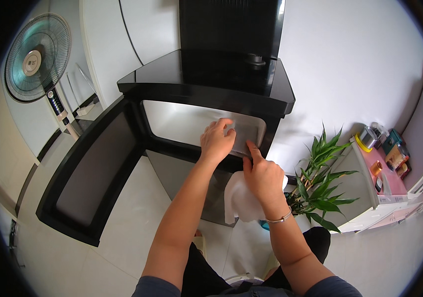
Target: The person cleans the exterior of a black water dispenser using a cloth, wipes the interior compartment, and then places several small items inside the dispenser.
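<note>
A black appliance point(204, 92) with a glossy top stands before me, its dark door point(92, 167) swung out to the left. The compartment point(178, 118) behind it is white inside, with a translucent plastic piece point(248, 135) at its right end. My left hand point(217, 139) is at the opening, beside that piece, fingers curled and thumb apart. With index finger extended, my right hand point(263, 169) touches or nearly touches the piece's lower edge. A white cloth point(239, 200) hangs below my right hand; whether its curled fingers hold the cloth is hard to tell.
A standing fan point(33, 63) is at the far left. To the right are a leafy potted plant point(317, 178) and a white cabinet point(360, 185) with a pink top holding jars and cans. A black knob-like object point(256, 59) sits on the appliance's top.
</note>
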The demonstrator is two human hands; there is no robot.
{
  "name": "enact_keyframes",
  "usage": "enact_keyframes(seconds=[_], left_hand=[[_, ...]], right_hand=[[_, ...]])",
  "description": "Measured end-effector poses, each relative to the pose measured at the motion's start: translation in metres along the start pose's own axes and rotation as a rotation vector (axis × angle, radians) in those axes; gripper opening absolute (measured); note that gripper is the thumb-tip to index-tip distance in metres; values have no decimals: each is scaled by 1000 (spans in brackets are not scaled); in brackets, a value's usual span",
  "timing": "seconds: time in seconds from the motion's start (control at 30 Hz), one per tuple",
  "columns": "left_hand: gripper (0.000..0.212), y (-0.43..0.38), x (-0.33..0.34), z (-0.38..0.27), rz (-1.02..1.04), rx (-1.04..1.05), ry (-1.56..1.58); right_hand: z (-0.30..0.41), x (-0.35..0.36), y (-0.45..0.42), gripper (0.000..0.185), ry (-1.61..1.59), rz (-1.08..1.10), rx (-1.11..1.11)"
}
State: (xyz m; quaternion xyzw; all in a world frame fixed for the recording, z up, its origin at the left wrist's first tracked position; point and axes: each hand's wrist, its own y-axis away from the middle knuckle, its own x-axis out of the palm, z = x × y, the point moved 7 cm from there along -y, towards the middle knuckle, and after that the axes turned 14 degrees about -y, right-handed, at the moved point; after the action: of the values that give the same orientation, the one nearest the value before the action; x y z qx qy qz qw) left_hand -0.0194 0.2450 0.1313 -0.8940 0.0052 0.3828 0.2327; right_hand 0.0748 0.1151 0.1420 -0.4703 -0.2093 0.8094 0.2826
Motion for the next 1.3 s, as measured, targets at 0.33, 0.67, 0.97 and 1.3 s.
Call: enact_keyframes(seconds=[0.33, 0.67, 0.97, 1.3], left_hand=[[17, 9, -8, 7, -225, 174, 215], [15, 177, -18, -226, -172, 1044, 495], [24, 214, 160, -361, 775, 743, 723], [27, 245, 246, -403, 1060, 724, 676]], right_hand=[[-14, -26, 28, 24, -498, 26, -76], [-109, -194, 133, 20, -1255, 292, 424], [-331, -364, 181, 22, -572, -529, 799], [-448, -406, 111, 60, 322, -264, 1115]])
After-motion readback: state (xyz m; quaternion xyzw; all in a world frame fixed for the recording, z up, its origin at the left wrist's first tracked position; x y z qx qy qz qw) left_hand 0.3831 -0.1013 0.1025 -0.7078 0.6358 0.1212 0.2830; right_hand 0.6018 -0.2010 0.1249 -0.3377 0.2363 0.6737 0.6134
